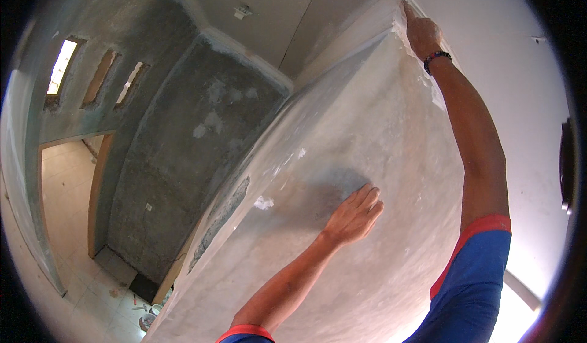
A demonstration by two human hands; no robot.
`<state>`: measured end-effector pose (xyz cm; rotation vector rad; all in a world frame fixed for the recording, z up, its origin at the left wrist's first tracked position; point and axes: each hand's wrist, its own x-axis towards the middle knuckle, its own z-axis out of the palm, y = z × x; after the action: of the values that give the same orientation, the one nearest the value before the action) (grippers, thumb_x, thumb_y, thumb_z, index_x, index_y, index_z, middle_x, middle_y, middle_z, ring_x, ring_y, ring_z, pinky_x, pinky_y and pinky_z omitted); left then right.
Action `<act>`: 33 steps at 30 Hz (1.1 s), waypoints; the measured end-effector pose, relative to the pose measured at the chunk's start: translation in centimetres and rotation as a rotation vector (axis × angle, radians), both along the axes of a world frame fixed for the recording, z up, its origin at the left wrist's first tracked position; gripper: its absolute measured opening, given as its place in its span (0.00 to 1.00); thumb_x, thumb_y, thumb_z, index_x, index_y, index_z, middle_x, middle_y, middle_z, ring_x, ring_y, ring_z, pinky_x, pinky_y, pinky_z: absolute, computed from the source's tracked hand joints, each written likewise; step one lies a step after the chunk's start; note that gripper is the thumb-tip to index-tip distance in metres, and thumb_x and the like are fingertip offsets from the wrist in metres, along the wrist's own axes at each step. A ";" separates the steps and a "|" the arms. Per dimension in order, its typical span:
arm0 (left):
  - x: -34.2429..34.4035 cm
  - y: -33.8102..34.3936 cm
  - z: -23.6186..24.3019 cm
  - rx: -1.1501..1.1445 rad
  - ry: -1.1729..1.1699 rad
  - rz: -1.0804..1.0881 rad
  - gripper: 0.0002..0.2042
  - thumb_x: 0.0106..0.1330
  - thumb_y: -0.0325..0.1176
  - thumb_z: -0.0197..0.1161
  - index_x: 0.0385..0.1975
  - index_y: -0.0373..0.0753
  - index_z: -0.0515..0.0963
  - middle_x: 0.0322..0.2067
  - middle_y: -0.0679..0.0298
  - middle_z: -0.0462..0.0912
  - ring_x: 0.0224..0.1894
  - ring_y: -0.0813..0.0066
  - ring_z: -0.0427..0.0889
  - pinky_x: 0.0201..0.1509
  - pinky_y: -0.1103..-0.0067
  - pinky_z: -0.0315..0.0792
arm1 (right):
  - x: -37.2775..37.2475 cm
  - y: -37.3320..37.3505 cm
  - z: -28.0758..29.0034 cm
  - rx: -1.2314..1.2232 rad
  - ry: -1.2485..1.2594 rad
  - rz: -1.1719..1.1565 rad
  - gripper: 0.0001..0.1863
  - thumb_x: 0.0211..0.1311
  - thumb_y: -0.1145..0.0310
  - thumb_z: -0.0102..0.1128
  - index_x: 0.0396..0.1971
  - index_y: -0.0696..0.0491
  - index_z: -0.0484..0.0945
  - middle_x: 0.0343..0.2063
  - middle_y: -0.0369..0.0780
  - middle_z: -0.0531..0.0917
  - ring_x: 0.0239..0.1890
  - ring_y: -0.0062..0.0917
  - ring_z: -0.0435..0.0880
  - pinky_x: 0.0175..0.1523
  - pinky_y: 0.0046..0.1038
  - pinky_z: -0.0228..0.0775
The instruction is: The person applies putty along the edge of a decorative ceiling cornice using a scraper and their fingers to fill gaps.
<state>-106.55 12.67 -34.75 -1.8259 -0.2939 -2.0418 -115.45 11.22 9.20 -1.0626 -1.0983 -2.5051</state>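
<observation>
My left hand (354,214) rests against the pale plastered wall (403,159), fingers loosely bent and slightly apart, holding nothing I can see. High up, my right hand (424,34) reaches to the upper corner where the wall meets the ceiling. Its index finger stretches out and touches the joint there; the other fingers are folded, and what they may hold is hidden. White filler (437,95) lies ragged along the joint beneath my right wrist. Close to my left hand, a white lump of filler (263,203) sticks to the wall.
A rough bare strip (220,221) runs near the wall's left edge. Beyond it stand a grey cement wall (183,129), narrow window openings (98,79) and a doorway (73,178). Buckets (148,320) and small tools sit on the tiled floor (101,306) far below. A lamp socket (243,11) hangs overhead.
</observation>
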 end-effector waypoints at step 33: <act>0.4 0.1 -0.2 0.018 -0.012 -0.010 0.15 0.60 0.30 0.62 0.46 0.37 0.74 0.54 0.52 0.71 0.62 0.56 0.67 0.63 0.66 0.67 | -1.9 -1.8 1.2 -0.016 -0.168 -0.013 0.31 0.67 0.75 0.45 0.69 0.40 0.55 0.32 0.48 0.82 0.33 0.38 0.85 0.36 0.39 0.81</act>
<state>-106.13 12.80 -34.92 -1.8087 -0.2692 -2.0567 -117.37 9.40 10.36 -0.8794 -1.1605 -2.6398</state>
